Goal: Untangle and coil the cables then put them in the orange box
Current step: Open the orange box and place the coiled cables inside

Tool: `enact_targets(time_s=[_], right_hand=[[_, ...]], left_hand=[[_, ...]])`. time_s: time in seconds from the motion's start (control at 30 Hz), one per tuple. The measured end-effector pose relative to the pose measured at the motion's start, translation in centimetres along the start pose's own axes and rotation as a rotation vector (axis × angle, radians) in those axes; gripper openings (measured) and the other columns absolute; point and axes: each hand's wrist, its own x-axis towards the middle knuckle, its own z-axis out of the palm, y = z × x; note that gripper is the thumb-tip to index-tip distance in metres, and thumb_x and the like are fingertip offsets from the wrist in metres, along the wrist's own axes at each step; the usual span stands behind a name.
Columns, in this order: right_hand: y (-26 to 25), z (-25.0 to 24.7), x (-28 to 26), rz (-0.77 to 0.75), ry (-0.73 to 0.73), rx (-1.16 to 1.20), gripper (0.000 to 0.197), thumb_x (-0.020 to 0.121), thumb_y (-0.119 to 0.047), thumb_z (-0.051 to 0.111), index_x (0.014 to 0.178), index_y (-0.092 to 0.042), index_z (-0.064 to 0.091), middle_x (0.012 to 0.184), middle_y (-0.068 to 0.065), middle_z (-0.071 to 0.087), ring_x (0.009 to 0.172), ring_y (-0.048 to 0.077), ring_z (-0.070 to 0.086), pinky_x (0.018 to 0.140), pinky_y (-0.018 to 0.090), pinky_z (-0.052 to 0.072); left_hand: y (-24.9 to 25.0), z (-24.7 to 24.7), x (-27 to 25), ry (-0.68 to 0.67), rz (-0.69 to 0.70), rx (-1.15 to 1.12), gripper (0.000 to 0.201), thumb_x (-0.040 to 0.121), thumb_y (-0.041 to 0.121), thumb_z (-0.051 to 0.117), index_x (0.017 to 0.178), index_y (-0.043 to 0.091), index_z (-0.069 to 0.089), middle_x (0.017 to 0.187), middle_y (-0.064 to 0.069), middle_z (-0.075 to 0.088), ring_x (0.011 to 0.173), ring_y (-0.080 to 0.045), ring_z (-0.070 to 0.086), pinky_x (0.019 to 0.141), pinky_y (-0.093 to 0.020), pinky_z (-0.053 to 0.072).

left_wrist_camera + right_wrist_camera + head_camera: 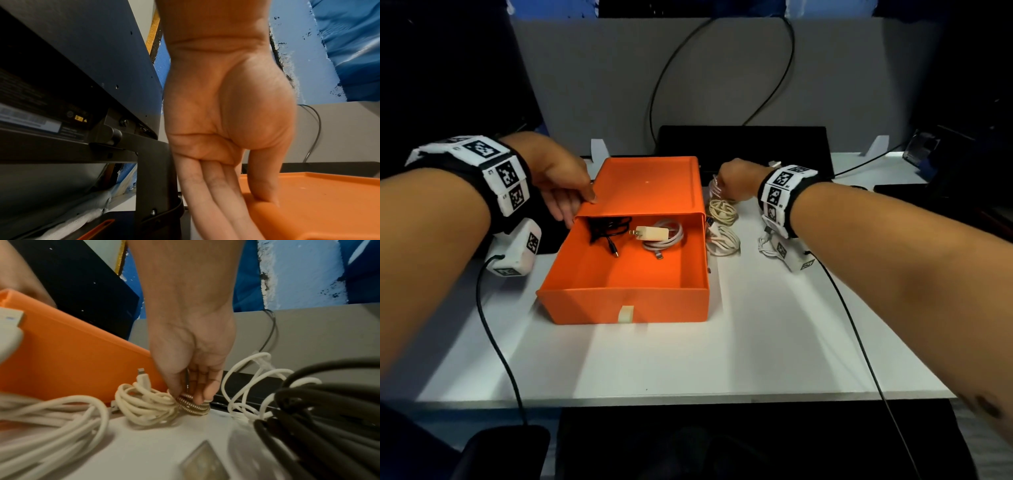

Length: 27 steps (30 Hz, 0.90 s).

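The orange box (619, 301) is a drawer pulled out of its sleeve toward me. A black cable (606, 229) and a white charger with its coiled cable (657, 236) lie inside. My left hand (580, 210) (246, 211) steadies the sleeve's front left corner (318, 203), thumb on top and straight fingers down the side. Right of the box (72, 361), my right hand (722, 186) (191, 395) pinches a brown-and-white striped coiled cable (193, 404) resting on the table. A cream coil (722, 207) (144, 404) and a white coil (722, 240) (51, 426) lie beside it.
A thin white cable (246, 386) lies loose to the right of the striped one. Black cable loops (318, 418) fill the right wrist view's right side. A black monitor base (743, 144) stands behind the box, against a grey partition (585, 85). Dark equipment (61, 113) stands at the left.
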Motion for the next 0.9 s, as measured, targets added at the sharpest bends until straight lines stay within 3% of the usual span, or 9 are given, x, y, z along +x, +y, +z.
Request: enact_targets(time_s=[0.1,0.23,0.33,0.43,0.5,0.6,0.67,0.77,0.9], right_hand=[[1.5,0.0,-0.5,0.103,0.104,0.158,0.024,0.1,-0.015,0.051,0.082,-0.004,0.06,0.088,0.014,0.065,0.09,0.033,0.069,0.062,0.032,0.047],[2.9,-1.4,-0.9,0.181,0.187,0.554,0.021,0.101,-0.013,0.053,0.091,-0.004,0.07,0.082,0.012,0.073,0.078,0.028,0.074,0.065,0.034,0.06],[2.8,-3.6,-1.9,0.119,0.278,0.806,0.018,0.104,-0.017,0.057,0.088,-0.013,0.063,0.076,0.007,0.068,0.061,0.015,0.068,0.061,0.028,0.059],[1.4,-6.5,-4.1,-0.006,0.372,0.884,0.012,0.104,-0.023,0.058,0.097,-0.014,0.064,0.078,0.001,0.07,0.065,0.012,0.07,0.07,0.032,0.064],[-0.2,-8.3,-6.7,-0.114,0.37,0.83,0.014,0.103,-0.026,0.06,0.1,-0.014,0.067,0.081,0.002,0.074,0.068,0.011,0.074,0.072,0.031,0.063],[-3.5,-9.9,-12.0,-0.273,0.302,0.623,0.014,0.1,-0.031,0.063,0.096,-0.019,0.069,0.076,-0.003,0.074,0.066,0.006,0.071,0.063,0.019,0.055],[-6.0,-9.5,-14.7,-0.33,0.266,0.415,0.016,0.099,-0.032,0.061,0.09,-0.021,0.068,0.074,-0.005,0.067,0.069,0.013,0.065,0.062,0.028,0.052],[-8.9,-7.6,-16.1,-0.325,0.234,0.165,0.017,0.096,-0.023,0.055,0.083,-0.015,0.06,0.083,0.004,0.064,0.07,0.025,0.058,0.062,0.036,0.051],[-11.3,-5.4,-15.4,-0.287,0.174,-0.112,0.013,0.1,-0.009,0.051,0.097,-0.013,0.064,0.09,0.006,0.064,0.069,0.027,0.054,0.06,0.036,0.043]], left_hand=[[-0.1,0.1,0.0,-0.003,0.005,-0.006,0.035,0.109,0.019,0.045,0.116,-0.011,0.064,0.095,-0.023,0.077,0.075,-0.03,0.078,0.06,-0.034,0.064],[-0.1,0.1,0.0,-0.007,-0.001,-0.011,0.036,0.109,0.019,0.046,0.116,-0.011,0.064,0.095,-0.024,0.077,0.074,-0.029,0.078,0.061,-0.034,0.064],[-0.1,0.0,0.1,-0.004,-0.002,-0.015,0.036,0.109,0.02,0.047,0.114,-0.011,0.064,0.094,-0.023,0.077,0.074,-0.029,0.078,0.061,-0.034,0.064],[-0.1,0.1,0.0,-0.005,-0.002,-0.017,0.036,0.109,0.02,0.046,0.113,-0.01,0.065,0.094,-0.023,0.077,0.075,-0.029,0.078,0.063,-0.034,0.064],[0.0,0.1,-0.2,-0.002,0.002,-0.015,0.036,0.109,0.02,0.046,0.111,-0.01,0.066,0.094,-0.022,0.077,0.077,-0.028,0.078,0.067,-0.035,0.064],[0.1,0.2,-0.4,0.0,0.005,-0.011,0.036,0.109,0.02,0.045,0.11,-0.009,0.066,0.093,-0.022,0.077,0.076,-0.027,0.078,0.067,-0.034,0.063],[0.1,0.3,-0.4,-0.005,0.001,-0.011,0.036,0.109,0.02,0.044,0.111,-0.009,0.066,0.094,-0.022,0.077,0.076,-0.027,0.078,0.065,-0.034,0.063],[0.1,0.3,-0.5,-0.005,-0.002,-0.011,0.037,0.109,0.019,0.044,0.113,-0.011,0.065,0.094,-0.023,0.077,0.076,-0.028,0.078,0.063,-0.034,0.062],[0.0,0.3,-0.4,-0.004,-0.011,-0.008,0.038,0.109,0.02,0.045,0.117,-0.012,0.065,0.096,-0.023,0.077,0.077,-0.029,0.078,0.061,-0.034,0.063]])
